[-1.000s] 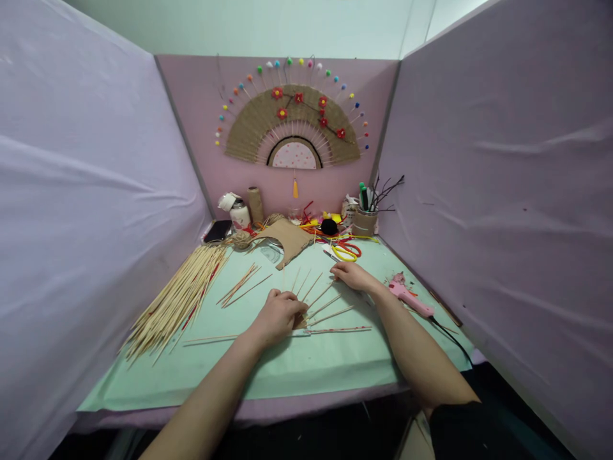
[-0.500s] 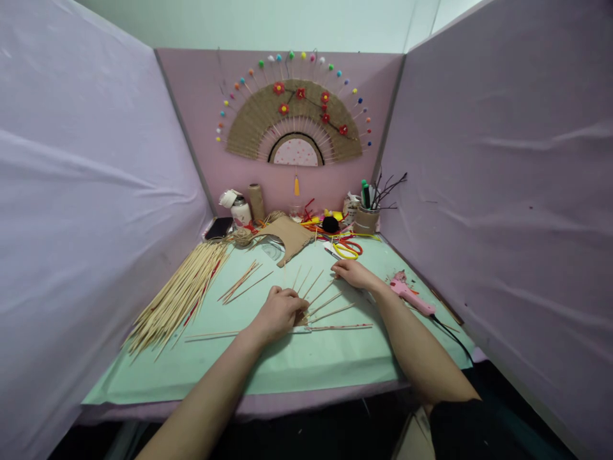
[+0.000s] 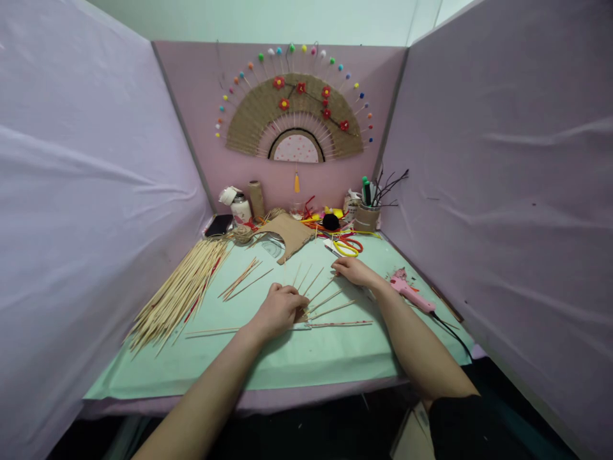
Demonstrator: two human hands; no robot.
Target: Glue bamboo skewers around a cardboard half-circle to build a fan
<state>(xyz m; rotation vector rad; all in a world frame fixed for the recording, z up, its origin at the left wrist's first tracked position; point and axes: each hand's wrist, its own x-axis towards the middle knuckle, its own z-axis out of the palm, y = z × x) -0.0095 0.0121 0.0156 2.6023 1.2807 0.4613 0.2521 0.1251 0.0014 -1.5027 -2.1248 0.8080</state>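
Several thin wooden sticks (image 3: 330, 298) fan out on the green mat (image 3: 287, 358) from a point under my left hand (image 3: 280, 310). That hand lies curled over the inner ends of the sticks and presses them down. My right hand (image 3: 353, 271) rests farther back, its fingertips pinched at the outer tip of one stick in the fan. One long stick (image 3: 335, 324) lies crosswise along the front of the fan.
A big bundle of bamboo sticks (image 3: 179, 294) lies at the left, a few loose ones (image 3: 242, 280) beside it. A pink glue gun (image 3: 410, 292) with cord lies at the right. Cardboard piece (image 3: 290, 233), scissors (image 3: 347, 246), pen cup (image 3: 366, 217), jar and twine stand at the back. A finished fan (image 3: 294, 118) hangs on the wall.
Both hands stay on the stick fan. Only the view has shifted slightly upward; nothing was picked up or released.
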